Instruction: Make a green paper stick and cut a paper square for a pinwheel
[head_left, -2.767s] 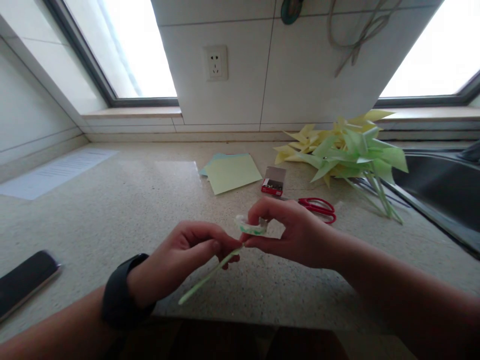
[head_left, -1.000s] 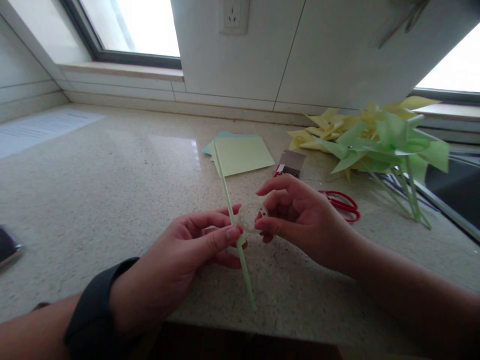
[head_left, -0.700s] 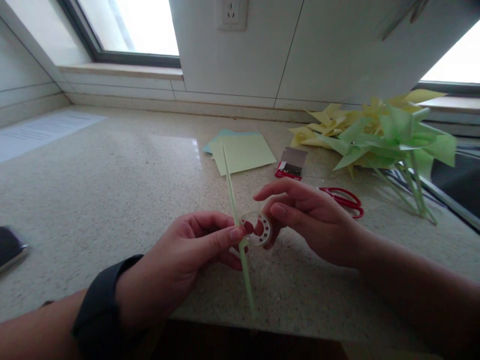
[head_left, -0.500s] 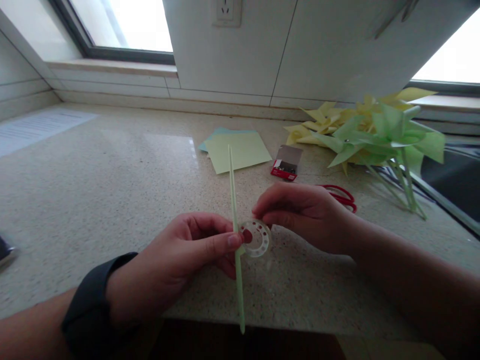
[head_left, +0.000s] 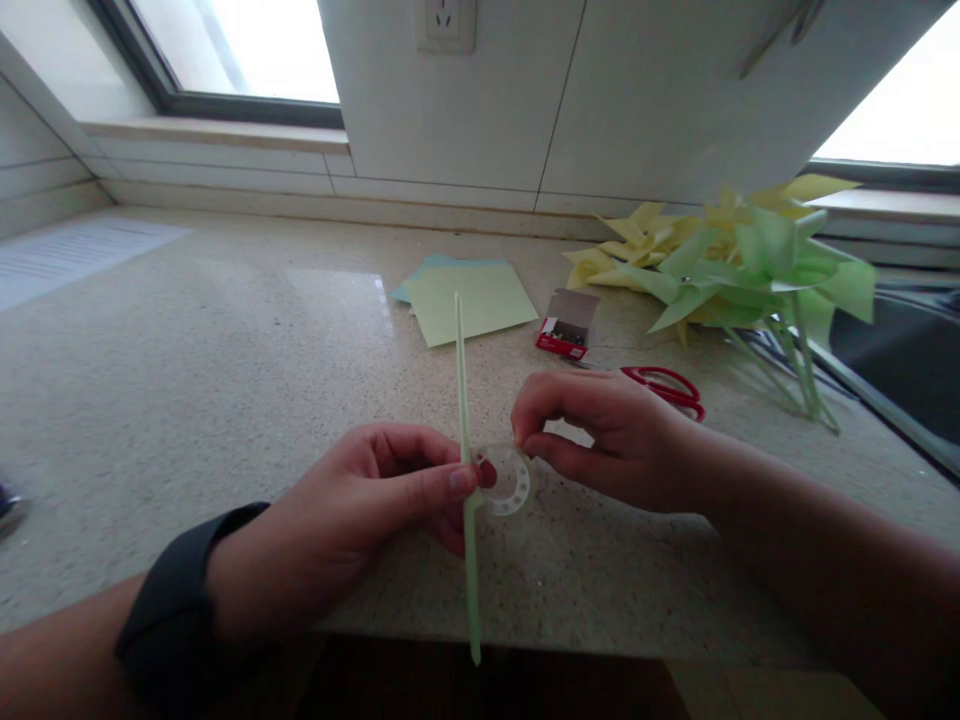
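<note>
My left hand [head_left: 397, 490] grips the green stick [head_left: 472, 580] and tape roll [head_left: 519, 491], my right hand [head_left: 637, 440] pinches the roll's rim, seemingly freeing an end to pull next.

We can read no word, number or brand here. On the sheet [head_left: 82, 255] near the far left corner of the counter [head_left: 262, 350], we make out rows of print, too small and faint for us to decipher. On the red front of the box [head_left: 564, 344], between the counter's far and near edges, we see pale marks, equally unreadable.
</note>
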